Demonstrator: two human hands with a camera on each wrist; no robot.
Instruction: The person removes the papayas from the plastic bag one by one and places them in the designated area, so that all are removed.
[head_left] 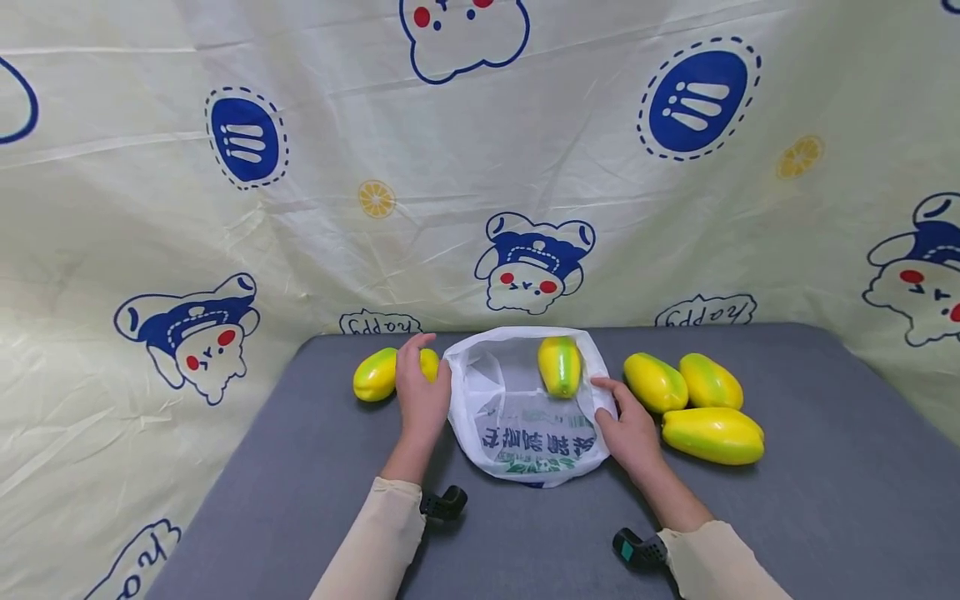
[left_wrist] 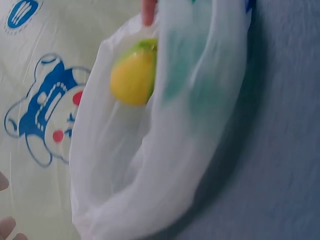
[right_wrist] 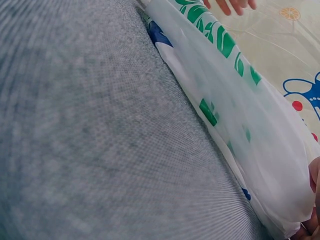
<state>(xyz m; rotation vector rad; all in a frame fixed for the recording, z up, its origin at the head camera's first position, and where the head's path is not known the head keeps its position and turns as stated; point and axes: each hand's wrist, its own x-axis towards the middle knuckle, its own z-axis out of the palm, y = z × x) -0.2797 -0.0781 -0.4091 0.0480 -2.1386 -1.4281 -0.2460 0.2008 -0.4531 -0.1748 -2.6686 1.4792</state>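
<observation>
A white plastic bag [head_left: 468,429] with printed lettering lies on the table, its mouth spread wide. Inside it, toward the right, sits a yellow-green papaya [head_left: 559,367], which the left wrist view shows past the bag's rim. My right hand [head_left: 632,429] holds the bag's right rim between thumb and fingers. At the bag's left edge, my left hand [head_left: 423,392] is raised with its fingers apart, gripping nothing. Behind that hand shows yellow papaya [head_left: 373,377] on both sides; whether it is one fruit or two is hidden.
Three more papayas lie to the right of the bag: one nearest it [head_left: 655,383], another behind [head_left: 711,382] and a third in front [head_left: 714,436]. A printed curtain [head_left: 442,267] hangs along the back of the grey table [head_left: 315,475].
</observation>
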